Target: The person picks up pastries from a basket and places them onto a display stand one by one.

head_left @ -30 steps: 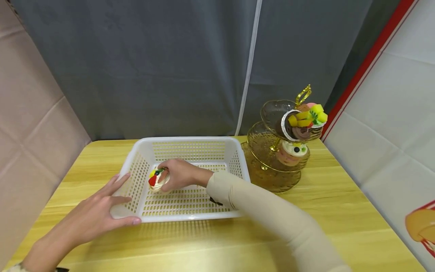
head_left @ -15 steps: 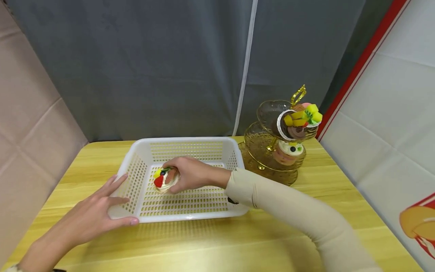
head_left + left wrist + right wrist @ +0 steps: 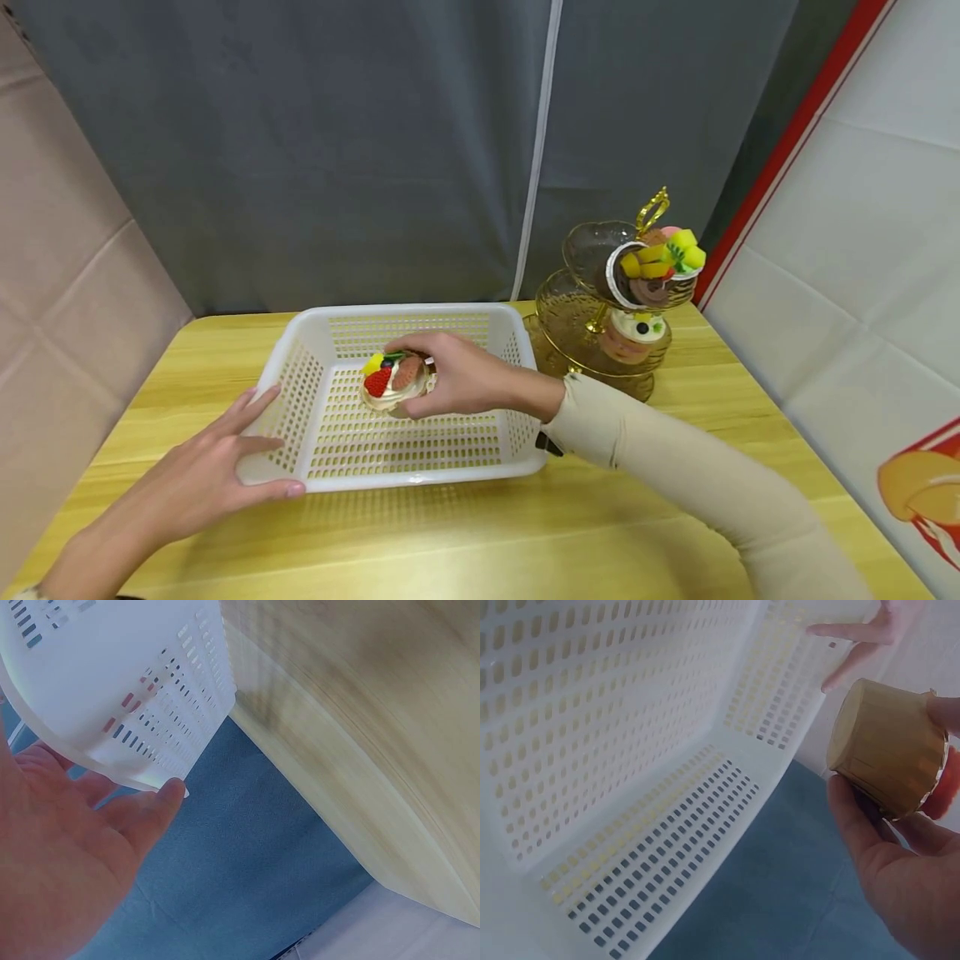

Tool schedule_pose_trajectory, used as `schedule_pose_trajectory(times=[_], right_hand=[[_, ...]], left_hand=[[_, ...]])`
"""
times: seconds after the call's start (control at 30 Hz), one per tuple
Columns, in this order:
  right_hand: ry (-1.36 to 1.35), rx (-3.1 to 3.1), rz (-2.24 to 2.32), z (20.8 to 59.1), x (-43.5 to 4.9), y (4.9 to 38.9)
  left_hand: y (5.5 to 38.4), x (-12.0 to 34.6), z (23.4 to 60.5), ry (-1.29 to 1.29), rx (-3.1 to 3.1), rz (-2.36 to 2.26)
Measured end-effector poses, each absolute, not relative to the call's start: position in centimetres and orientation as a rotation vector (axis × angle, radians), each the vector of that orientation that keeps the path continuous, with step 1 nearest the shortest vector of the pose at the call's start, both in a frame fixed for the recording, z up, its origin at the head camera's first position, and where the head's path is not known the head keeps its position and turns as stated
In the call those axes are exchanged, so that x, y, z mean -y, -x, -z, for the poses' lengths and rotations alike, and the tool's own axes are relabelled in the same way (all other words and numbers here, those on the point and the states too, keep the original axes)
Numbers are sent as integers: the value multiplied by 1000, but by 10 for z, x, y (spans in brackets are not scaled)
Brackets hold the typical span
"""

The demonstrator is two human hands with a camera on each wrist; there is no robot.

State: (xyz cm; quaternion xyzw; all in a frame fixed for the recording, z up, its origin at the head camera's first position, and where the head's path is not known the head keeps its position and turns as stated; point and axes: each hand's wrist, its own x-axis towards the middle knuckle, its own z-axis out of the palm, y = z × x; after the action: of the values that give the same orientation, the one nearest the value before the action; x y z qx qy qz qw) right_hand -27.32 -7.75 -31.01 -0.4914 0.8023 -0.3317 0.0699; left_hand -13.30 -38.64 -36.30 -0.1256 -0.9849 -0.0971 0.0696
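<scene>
My right hand [image 3: 465, 375] grips a cupcake [image 3: 390, 387] over the white plastic basket [image 3: 397, 309]. On top are cream, a strawberry, yellow fruit and a brown piece. The right wrist view shows the cupcake's gold foil cup [image 3: 889, 742] tilted on its side, thumb and fingers around it, above the basket's perforated inside. My left hand [image 3: 206, 462] rests at the basket's left end with fingers spread, fingertips over the rim and thumb at the front corner. From the left wrist, the palm is outside the basket wall [image 3: 105, 682], with part of the fingers hidden behind the rim.
To the basket's right stands a tiered amber glass stand [image 3: 551, 333] with a gold handle [image 3: 654, 210]. Fruit-topped cupcakes [image 3: 637, 271] sit on its top tier, and a pink cake [image 3: 628, 337] below. Behind the wooden table [image 3: 465, 550] hangs a grey curtain [image 3: 337, 167].
My right hand has lifted the cupcake from the left part of the basket and moved it to the right and up. The left hand has stayed at the basket's left end.
</scene>
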Motion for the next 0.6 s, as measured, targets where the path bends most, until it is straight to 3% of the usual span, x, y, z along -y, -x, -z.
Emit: schedule_pose_trajectory(times=[0.6], right_hand=[[1492,-2552,1299,315,17,272]], left_hand=[[133,387,364,393,2951,300]])
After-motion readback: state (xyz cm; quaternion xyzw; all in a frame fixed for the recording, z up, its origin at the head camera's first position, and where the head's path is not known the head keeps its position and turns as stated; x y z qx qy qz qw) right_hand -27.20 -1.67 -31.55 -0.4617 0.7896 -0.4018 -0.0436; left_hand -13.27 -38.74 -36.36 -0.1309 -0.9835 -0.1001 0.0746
